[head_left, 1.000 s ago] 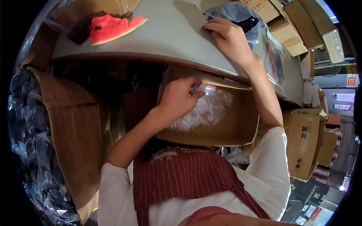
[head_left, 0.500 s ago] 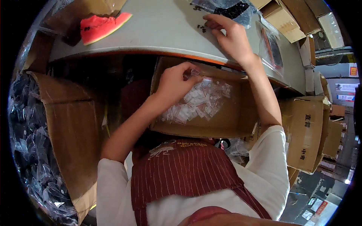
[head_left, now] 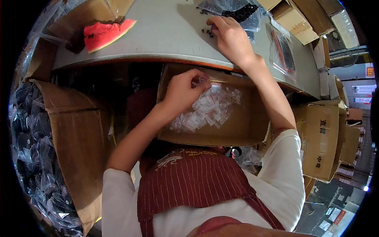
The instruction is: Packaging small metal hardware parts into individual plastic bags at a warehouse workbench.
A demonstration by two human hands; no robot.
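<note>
My left hand (head_left: 184,91) hovers over an open cardboard box (head_left: 252,126) on my lap and pinches a small clear plastic bag (head_left: 204,81) at its fingertips. The box holds a heap of several small clear bags (head_left: 209,110). My right hand (head_left: 232,36) rests on the grey table (head_left: 158,35), its fingers closed over small black parts (head_left: 206,31) scattered there. Just beyond it lies a clear bag of black parts (head_left: 237,11).
A slice of watermelon (head_left: 106,33) lies on the table's left end. A tall open carton (head_left: 75,134) with dark plastic-wrapped goods (head_left: 31,158) stands at my left. More cartons (head_left: 321,138) stand at the right, and a flat bag (head_left: 282,49) lies on the table's right.
My left hand has lifted from the heap in the box to its far edge with a small bag. My right hand stays on the table, shifting among the black parts.
</note>
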